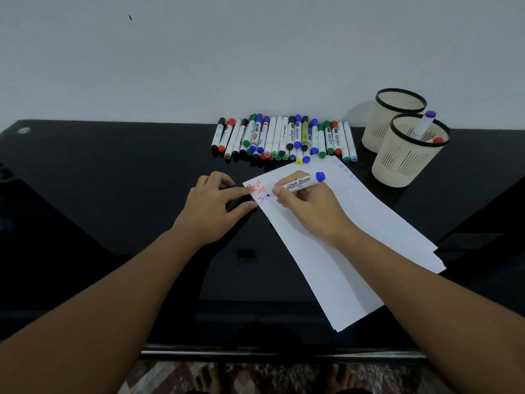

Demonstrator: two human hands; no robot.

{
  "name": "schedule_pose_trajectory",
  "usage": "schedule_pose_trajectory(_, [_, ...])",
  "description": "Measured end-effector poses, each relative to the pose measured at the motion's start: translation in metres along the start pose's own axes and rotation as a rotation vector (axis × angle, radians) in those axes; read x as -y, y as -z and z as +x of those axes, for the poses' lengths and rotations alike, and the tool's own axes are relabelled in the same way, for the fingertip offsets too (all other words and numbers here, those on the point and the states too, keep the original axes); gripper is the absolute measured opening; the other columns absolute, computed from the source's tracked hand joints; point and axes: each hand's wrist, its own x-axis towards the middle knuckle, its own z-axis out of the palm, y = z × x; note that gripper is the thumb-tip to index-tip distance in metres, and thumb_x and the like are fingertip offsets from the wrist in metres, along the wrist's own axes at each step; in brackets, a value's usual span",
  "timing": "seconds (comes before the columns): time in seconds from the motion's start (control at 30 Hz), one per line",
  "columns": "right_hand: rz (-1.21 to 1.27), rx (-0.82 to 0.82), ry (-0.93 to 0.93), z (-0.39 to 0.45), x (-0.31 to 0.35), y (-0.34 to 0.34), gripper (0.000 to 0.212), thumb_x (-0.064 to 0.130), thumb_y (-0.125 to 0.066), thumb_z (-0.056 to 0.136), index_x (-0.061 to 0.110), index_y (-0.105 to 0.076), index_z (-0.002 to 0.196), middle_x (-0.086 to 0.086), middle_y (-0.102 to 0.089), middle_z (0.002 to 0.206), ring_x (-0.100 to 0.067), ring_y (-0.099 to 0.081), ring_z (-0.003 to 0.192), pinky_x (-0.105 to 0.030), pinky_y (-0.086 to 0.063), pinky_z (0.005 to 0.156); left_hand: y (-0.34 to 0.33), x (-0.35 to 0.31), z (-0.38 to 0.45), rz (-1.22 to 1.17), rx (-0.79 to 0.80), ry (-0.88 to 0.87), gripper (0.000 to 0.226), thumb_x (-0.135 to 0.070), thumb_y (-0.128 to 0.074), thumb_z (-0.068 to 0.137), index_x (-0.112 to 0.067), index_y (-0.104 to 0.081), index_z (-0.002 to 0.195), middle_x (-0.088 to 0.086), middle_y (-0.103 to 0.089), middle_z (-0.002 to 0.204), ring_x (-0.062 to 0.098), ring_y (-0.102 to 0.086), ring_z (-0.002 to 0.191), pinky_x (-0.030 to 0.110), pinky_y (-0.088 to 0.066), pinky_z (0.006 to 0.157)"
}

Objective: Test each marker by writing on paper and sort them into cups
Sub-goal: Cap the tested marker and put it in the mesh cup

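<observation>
Now right hand (pixel 306 206) pinches marker (pixel 298 184) (tip on paper (pixel 341 237)).

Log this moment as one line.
right hand: writing, blue whiteboard marker | left hand: steadying paper | near cup: two markers

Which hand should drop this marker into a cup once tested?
Right hand: it already grips the blue-ended marker, and both cups stand on its side. Left hand is pressing the paper.

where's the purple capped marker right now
In the head view, the purple-capped marker stands tilted in the nearer cup, at the table's far right, just right of the row of markers and beyond the paper.
</observation>
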Motion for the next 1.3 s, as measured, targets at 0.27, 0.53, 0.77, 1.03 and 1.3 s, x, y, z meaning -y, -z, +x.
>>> schedule_pose_trajectory(0.27, [-0.038,-0.016,0.057,-0.006,-0.003,-0.005,0.011,0.037,-0.072,0.096,0.028,-0.066,0.098,0.007,-0.067,0.085,-0.004,-0.058,0.075,-0.025,-0.048,0.073,-0.001,0.003,0.002,0.002,-0.004,-0.002,0.064,-0.082,-0.033,0.086,-0.048,-0.064,0.13,-0.012,-0.046,0.125,0.014,-0.041,0.115,0.041,-0.043,0.096])
schedule_pose_trajectory(0.53, [-0.096,0.05,0.013,-0.005,0.002,-0.008,0.012,0.036,-0.061,0.103,0.024,-0.063,0.104,0.002,-0.069,0.089,-0.013,-0.064,0.085,-0.034,-0.052,0.082,-0.004,0.003,0.002,-0.006,-0.02,0.004,0.056,-0.078,-0.042,0.088,-0.047,-0.065,0.129,-0.013,-0.046,0.124,0.014,-0.041,0.115,0.04,-0.041,0.097])
schedule_pose_trajectory(0.77, [-0.123,0.061,0.018,-0.007,0.002,-0.009,0.011,0.038,-0.062,0.102,0.027,-0.063,0.103,-0.005,-0.07,0.09,-0.022,-0.065,0.086,-0.047,-0.054,0.083,-0.002,0.002,0.002,-0.016,-0.018,-0.002,0.056,-0.076,-0.042,0.087,-0.047,-0.065,0.129,-0.012,-0.047,0.126,0.014,-0.042,0.117,0.039,-0.04,0.097])
schedule_pose_trajectory(1.03, [-0.136,0.04,-0.017,-0.006,0.006,-0.007,0.014,0.037,-0.06,0.103,0.024,-0.063,0.108,0.002,-0.069,0.091,-0.014,-0.064,0.086,-0.035,-0.052,0.08,-0.002,0.002,0.002,-0.03,-0.024,-0.002,0.057,-0.078,-0.042,0.087,-0.047,-0.066,0.128,-0.012,-0.047,0.125,0.013,-0.041,0.115,0.039,-0.04,0.096])
schedule_pose_trajectory(1.3, [-0.1,0.058,-0.042,-0.009,0.007,-0.005,0.015,0.037,-0.06,0.103,0.022,-0.062,0.1,-0.004,-0.068,0.091,-0.022,-0.065,0.089,-0.04,-0.053,0.084,-0.001,0.002,0.002,-0.025,-0.009,0.011,0.06,-0.078,-0.04,0.085,-0.047,-0.065,0.129,-0.013,-0.046,0.126,0.013,-0.04,0.117,0.038,-0.039,0.098])
